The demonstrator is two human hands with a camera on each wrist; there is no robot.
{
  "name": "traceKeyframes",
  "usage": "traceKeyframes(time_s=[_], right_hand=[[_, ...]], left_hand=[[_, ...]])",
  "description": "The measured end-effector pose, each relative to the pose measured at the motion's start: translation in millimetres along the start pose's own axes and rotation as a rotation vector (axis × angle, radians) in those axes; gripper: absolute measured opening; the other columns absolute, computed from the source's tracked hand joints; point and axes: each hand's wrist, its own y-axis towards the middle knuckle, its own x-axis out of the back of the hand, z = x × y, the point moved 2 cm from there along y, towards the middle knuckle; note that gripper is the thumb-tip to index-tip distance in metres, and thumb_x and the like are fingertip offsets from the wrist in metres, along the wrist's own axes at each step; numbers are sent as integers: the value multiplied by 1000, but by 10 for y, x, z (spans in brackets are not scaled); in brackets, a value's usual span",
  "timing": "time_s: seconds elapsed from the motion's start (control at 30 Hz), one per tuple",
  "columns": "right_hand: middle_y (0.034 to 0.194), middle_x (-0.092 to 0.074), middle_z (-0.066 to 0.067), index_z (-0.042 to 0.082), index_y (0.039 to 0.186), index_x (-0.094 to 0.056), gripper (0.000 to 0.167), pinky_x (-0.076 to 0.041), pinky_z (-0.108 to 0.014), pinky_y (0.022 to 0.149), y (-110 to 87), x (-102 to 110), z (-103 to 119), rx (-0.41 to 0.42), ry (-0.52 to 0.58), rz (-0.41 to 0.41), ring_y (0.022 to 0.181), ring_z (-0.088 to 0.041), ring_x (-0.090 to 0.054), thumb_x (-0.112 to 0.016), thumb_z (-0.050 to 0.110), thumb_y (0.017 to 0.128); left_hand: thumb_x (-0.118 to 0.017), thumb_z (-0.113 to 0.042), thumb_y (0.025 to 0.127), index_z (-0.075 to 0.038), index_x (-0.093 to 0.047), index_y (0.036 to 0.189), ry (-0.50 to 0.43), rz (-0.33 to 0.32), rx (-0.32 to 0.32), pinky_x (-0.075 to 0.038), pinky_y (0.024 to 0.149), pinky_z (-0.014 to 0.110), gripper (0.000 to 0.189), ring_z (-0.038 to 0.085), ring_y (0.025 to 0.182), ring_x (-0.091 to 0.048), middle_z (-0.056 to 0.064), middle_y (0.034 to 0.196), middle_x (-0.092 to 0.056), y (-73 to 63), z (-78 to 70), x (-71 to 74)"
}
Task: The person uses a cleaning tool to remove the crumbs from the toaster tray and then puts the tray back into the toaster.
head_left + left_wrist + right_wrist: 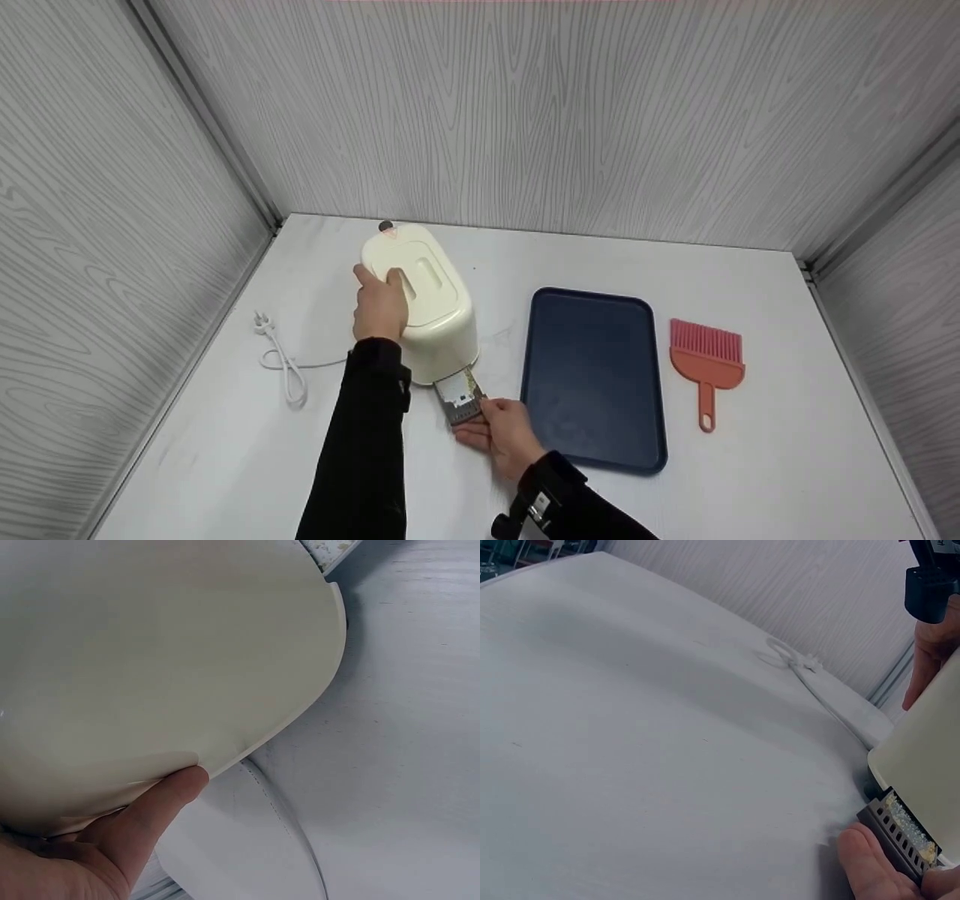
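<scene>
You hold the cream toaster (439,300) with your left hand (380,309): your thumb lies on its top near a slot and your fingers lie along its left side, spread wide. Your right hand (506,435) is nearly closed, and it pinches the crumb tray (456,394) with the thumb on top and the fingers under it. The crumb tray is part way out of the toaster, at the bottom of the end near you. It has a dark front edge with a row of little holes, and pale crumbs sit on it. A white cord (283,355) with a plug (263,325) lies left of the toaster. To the toaster's right is a flat blue tray (596,375), and farther right lies a pink and orange brush (706,361).
</scene>
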Motion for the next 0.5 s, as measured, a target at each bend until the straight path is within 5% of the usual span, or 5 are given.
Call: traceKeyframes(time_s=[0.5], right_hand=[[104, -72, -29, -17, 129, -45, 32, -63, -38, 80, -64, 49, -47, 7, 0, 16, 83, -28, -76, -39, 8, 110]], left_hand=[[-24, -51, 109, -14, 11, 162, 9, 8, 13, -49, 99, 55, 74, 43, 120, -59, 24, 144, -51, 11, 6, 12]])
